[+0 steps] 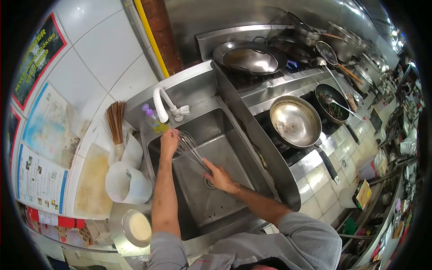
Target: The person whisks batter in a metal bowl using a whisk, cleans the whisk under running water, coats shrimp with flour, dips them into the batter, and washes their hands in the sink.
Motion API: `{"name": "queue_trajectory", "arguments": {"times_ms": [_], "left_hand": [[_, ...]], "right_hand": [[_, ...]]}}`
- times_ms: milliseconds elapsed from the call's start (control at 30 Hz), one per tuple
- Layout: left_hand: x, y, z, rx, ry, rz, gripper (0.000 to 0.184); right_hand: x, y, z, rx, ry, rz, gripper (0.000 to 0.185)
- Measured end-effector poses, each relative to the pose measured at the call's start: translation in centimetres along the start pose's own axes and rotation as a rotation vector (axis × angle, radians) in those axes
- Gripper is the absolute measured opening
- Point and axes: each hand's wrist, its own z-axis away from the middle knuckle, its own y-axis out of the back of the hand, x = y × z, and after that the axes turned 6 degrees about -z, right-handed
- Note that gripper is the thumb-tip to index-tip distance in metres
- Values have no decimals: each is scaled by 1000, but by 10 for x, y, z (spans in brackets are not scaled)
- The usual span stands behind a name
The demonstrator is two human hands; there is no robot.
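A wire whisk is held over the steel sink. My right hand is closed around its handle end, above the drain. Under the white faucet, my left hand is at the wire end of the whisk, its fingers drawn together; what they grip there is too small to tell. A bottle with a purple pump and yellow-green liquid stands behind my left hand at the sink's back corner.
White plastic containers and a stick brush stand left of the sink. A bowl of pale yellow contents sits at the lower left. Right of the sink are a steel pan, a dark pan with greens and a wok.
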Motion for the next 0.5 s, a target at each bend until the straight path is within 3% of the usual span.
{"name": "queue_trajectory", "arguments": {"times_ms": [67, 133, 167, 200, 267, 300, 367, 400, 500], "left_hand": [[10, 8, 0, -48, -74, -131, 17], [14, 14, -1, -240, -97, -136, 19], [13, 15, 0, -173, -275, -297, 18], [13, 11, 2, -165, -251, -303, 18], [19, 2, 10, 90, -338, -417, 13], [17, -2, 16, 97, -320, -429, 13], [19, -11, 28, 474, -403, -163, 11], [22, -16, 40, 434, -254, -154, 8], [20, -57, 76, 614, -302, -78, 6]], "right_hand": [[14, -6, 1, 45, 62, 17, 63], [19, -5, 7, 66, 21, 71, 63], [22, -2, 7, 46, 19, 67, 63], [16, 3, 5, 37, -71, 52, 63], [14, 0, 0, -2, -154, 29, 64], [16, -4, -2, 81, -17, 8, 64], [18, -12, -9, 200, 124, 4, 63], [17, -14, -12, 190, 129, 0, 63], [14, -19, -21, 217, 112, -23, 60]]}}
